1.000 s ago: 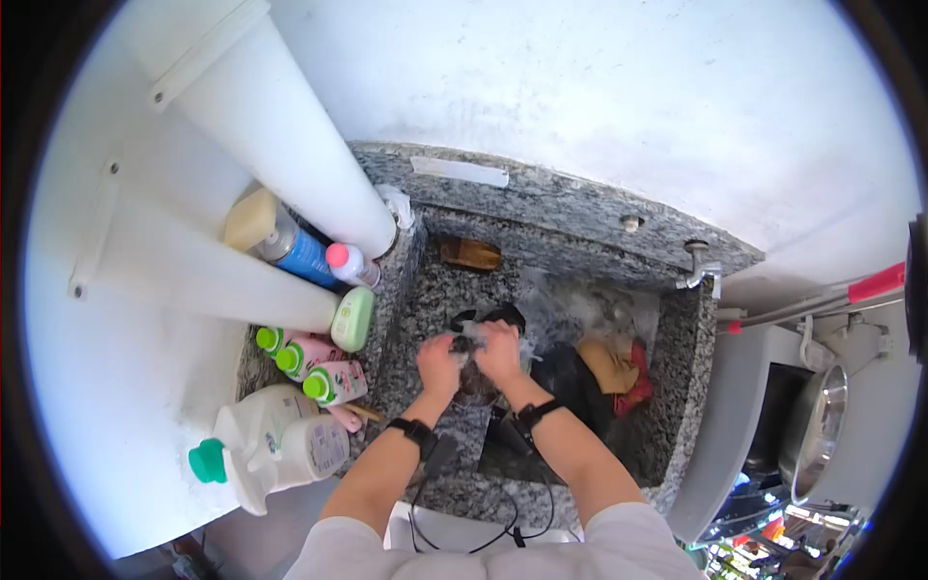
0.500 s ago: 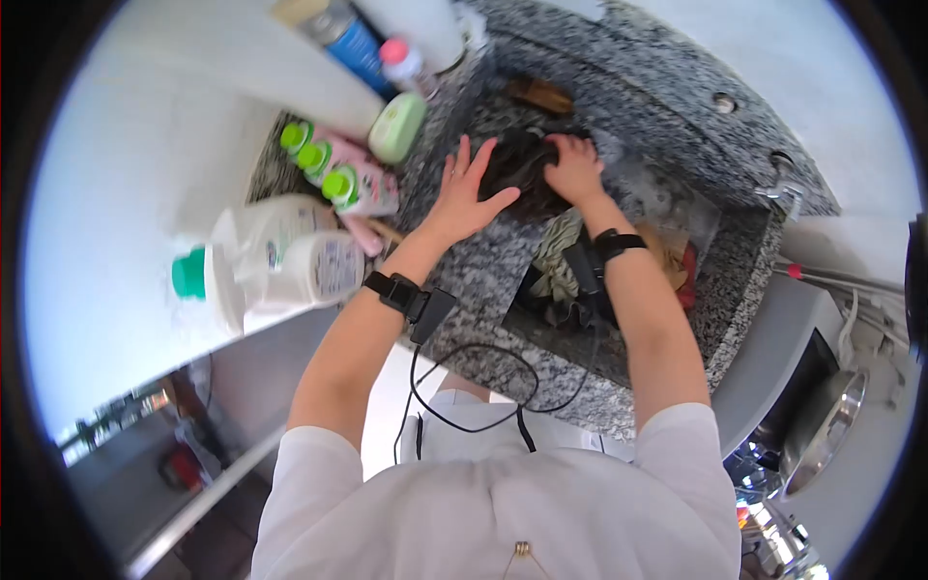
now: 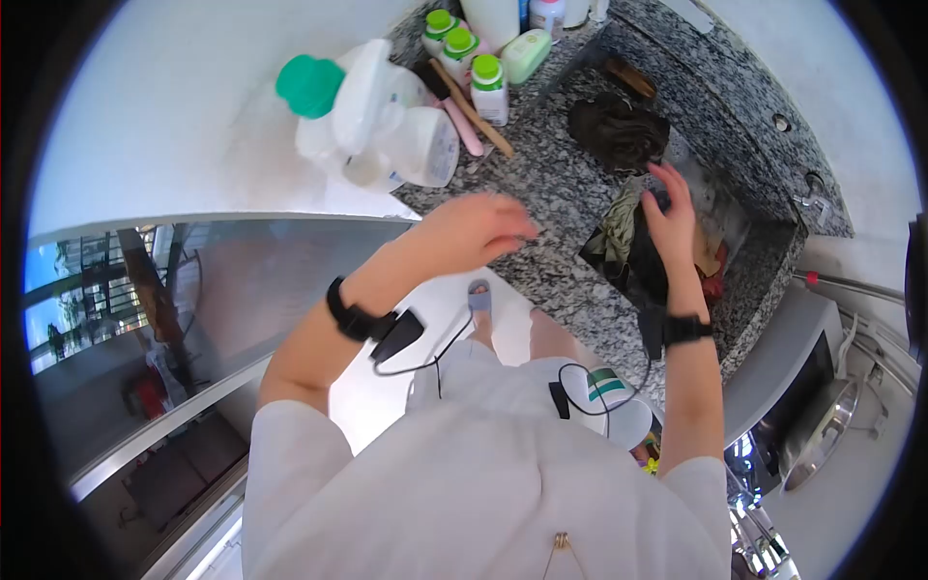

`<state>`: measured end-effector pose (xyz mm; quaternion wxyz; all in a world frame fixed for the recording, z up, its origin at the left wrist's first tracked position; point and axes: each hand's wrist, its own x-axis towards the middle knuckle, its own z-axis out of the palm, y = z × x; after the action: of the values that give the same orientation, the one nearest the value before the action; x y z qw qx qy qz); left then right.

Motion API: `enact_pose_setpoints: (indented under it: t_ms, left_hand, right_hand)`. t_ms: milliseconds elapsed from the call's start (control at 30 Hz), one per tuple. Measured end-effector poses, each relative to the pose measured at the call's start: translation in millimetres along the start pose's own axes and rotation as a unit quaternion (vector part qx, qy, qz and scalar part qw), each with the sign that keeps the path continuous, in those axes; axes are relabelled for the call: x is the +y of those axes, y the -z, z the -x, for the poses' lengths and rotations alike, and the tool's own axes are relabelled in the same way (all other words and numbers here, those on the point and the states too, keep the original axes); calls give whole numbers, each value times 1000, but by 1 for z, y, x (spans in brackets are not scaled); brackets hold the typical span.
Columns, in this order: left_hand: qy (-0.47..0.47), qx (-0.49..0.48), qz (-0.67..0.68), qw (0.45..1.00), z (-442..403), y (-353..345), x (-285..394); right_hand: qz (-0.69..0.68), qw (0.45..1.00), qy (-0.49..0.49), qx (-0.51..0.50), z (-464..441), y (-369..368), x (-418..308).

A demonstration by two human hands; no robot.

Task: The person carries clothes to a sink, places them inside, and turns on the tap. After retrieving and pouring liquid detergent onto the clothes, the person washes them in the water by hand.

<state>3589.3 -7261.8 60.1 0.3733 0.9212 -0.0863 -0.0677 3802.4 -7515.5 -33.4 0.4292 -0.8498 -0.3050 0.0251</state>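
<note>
A dark wet bundle of cloth [image 3: 619, 131] lies crumpled on the granite ledge at the sink's far side, with neither hand on it. My left hand [image 3: 478, 230] is drawn back in front of the counter edge, slightly blurred, its fingers loosely bent and holding nothing. Over the sink basin, my right hand [image 3: 671, 215] has thumb and fingers apart, just nearer to me than the dark bundle. Beneath and left of it is a pale green cloth [image 3: 616, 232] among dark laundry in the basin; whether the fingers touch it I cannot tell.
Left on the counter stand large white jugs [image 3: 362, 126], green-capped bottles [image 3: 489, 92] and a green soap bar or box [image 3: 527, 56]. A wooden-handled brush [image 3: 474, 108] lies beside them. Behind the dark bundle sits a brown scrubbing brush [image 3: 630, 79]; a tap [image 3: 814, 205] is at right.
Both hands have let go of the dark cloth bundle. My left hand has pulled back toward my body, and my right hand has come nearer over the basin. The camera view has shifted.
</note>
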Motion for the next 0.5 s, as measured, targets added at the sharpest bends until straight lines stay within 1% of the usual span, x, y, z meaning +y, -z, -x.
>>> enact_pose_setpoints:
  t_ms: [33,100,167,233,267,300,333,367,433,467,500]
  left_hand:
    - [9,-13,-21,1000,29,3,-1]
    - [51,-20,-54,997,94,9,-6]
    - [101,-8,-64,993,155,17,-9]
    - [177,-9,-71,982,212,17,-15]
    - [174,-9,-70,982,235,17,-13]
    - [196,-3,-106,975,252,18,-10]
    - [217,2,-141,966,261,17,-9]
    - [210,-1,-139,968,263,12,-6]
    - [239,39,-78,967,250,0,-2]
    - [224,30,-78,971,234,-6,-1]
    - [194,52,-67,977,210,-15,3]
  right_hand:
    - [-17,1000,-14,0,17,12,-12]
    - [-33,999,-13,7,52,32,1]
    - [-17,998,-52,26,90,57,-10]
    - [-7,991,-132,25,127,81,-13]
    - [-5,991,-132,27,145,91,-15]
    - [41,986,-155,43,161,98,-15]
    - [87,978,-178,59,171,103,-14]
    - [91,977,-183,63,179,104,-8]
    - [-9,970,-224,98,198,105,9]
    - [-16,969,-225,99,199,101,9]
    - [-41,968,-230,92,194,96,5]
